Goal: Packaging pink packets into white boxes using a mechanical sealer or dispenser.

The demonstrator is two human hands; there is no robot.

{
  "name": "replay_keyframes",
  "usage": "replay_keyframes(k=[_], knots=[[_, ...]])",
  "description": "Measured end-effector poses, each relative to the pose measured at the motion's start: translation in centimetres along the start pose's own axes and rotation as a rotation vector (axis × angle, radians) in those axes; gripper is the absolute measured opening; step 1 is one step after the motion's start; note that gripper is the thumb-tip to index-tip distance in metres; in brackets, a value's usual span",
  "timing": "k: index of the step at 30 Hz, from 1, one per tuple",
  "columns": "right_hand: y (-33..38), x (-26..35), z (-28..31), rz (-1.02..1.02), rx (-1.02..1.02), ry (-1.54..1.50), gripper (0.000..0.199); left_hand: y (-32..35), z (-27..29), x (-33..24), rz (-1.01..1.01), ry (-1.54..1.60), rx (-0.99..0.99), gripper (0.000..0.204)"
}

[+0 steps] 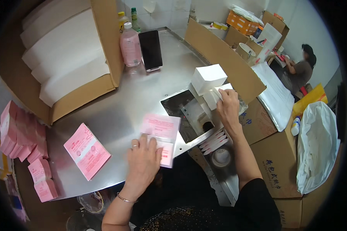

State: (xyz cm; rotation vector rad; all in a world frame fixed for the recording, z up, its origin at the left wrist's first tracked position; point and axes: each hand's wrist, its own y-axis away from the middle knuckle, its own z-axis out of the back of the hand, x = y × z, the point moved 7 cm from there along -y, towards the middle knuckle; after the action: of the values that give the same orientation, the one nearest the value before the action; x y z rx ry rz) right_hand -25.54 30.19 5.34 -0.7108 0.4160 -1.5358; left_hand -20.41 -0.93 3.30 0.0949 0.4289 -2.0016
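Observation:
My left hand point(143, 159), a ring on one finger, has its fingers bent over a pink printed paper point(161, 124) near the table's front edge. A white strip and a folded pink-and-white part lie by the fingertips. Farther right, my right hand point(229, 107) pinches a small white paper piece point(211, 99) beside a white block-shaped stack point(209, 78). What lies under its fingers is partly hidden. A flat stack of pink printed sheets point(87, 151) with a pale band rests left of my left hand.
Bundled pink packets point(25, 133) stand at the far left. An open carton point(112, 75) holds white paper stacks. A pink bottle point(130, 45) and a phone point(150, 50) stand behind. A rectangular opening point(189, 115) cuts the metal table. Right are cartons point(275, 165); a person point(300, 69) sits beyond.

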Motion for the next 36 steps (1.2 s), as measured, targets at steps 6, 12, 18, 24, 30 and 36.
replay_keyframes(k=[6, 12, 18, 24, 30, 36], knots=[[5.2, 13.7, 1.9, 0.467, -0.038, -0.406, 0.034, 1.0, -0.7, 0.0, -0.040, 0.318, 0.056, 0.048], [8.0, 18.6, -5.4, 0.627, 0.466, -0.134, 0.029, 0.2, 0.9, -2.1, -0.107, 0.270, -0.091, 0.079], [3.3, 11.4, -10.5, 0.172, 0.470, -0.393, 0.021, 2.0, 1.8, 1.5, -0.052, 0.301, -0.023, 0.062], [3.1, 9.2, -4.7, 0.187, 0.414, -0.061, 0.014, 6.0, 4.4, 7.0, 0.023, 0.309, -0.299, 0.018], [0.5, 3.2, 0.0, 0.058, -0.004, 0.279, 0.021, 8.9, 7.3, 16.1, 0.429, -0.206, -0.251, 0.025], [-0.2, 1.5, 0.2, -0.005, -0.007, 0.097, 0.018, 7.0, 8.1, 13.1, 0.302, 0.029, -0.242, 0.014]])
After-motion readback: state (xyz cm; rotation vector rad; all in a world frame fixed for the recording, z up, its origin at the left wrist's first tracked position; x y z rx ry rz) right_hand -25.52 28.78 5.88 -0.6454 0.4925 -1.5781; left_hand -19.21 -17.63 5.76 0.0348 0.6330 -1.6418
